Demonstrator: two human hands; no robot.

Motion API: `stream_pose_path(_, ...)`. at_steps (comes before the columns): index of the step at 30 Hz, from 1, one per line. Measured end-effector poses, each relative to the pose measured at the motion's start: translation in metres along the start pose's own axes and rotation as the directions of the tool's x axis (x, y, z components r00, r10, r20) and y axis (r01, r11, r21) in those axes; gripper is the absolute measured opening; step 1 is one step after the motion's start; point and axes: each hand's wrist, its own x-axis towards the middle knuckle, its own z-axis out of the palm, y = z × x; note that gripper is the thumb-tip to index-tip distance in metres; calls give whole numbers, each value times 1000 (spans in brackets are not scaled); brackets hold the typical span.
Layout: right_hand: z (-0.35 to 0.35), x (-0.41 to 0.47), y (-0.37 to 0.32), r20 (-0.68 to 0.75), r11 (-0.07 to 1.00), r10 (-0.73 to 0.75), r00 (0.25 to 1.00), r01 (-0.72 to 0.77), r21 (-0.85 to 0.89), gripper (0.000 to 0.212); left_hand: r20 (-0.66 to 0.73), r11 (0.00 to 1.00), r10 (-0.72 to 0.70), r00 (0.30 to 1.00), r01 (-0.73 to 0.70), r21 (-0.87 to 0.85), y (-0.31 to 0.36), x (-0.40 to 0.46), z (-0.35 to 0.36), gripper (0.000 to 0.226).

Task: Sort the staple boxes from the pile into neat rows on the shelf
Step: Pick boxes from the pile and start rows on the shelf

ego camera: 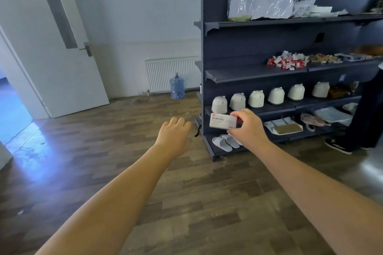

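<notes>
My right hand (247, 127) grips a white staple box (221, 121) marked STAPLES, held out in front of the dark shelf unit's lower levels. My left hand (175, 136) is stretched forward beside it with relaxed fingers, holding nothing. A loose pile of red and white staple boxes (287, 61) lies on the second shelf (248, 73) from the top, to the right of its bare left part.
White bear-shaped objects (256, 99) line the shelf below. Slippers (226, 142) and flat packages (285, 127) lie on the lowest levels. A person's dark-trousered legs (364, 122) stand at the shelf's right end. A water bottle (177, 88), a radiator and an open door (66, 43) are at left.
</notes>
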Motion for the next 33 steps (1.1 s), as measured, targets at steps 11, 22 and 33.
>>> stream_pose_path(11, 51, 177, 89, -4, 999, -26, 1000, 26, 40, 44, 34, 998, -28, 999, 30, -52, -20, 195, 75, 34)
stream_pose_path(22, 98, 387, 173, 4, 999, 25, 1000, -25, 38, 42, 15, 999, 31, 999, -31, 5, -67, 425, 134, 33)
stream_pose_path(33, 124, 539, 300, 22, 996, 31, 999, -33, 84, 45, 71, 1000, 0, 997, 2, -28, -26, 599, 210, 29)
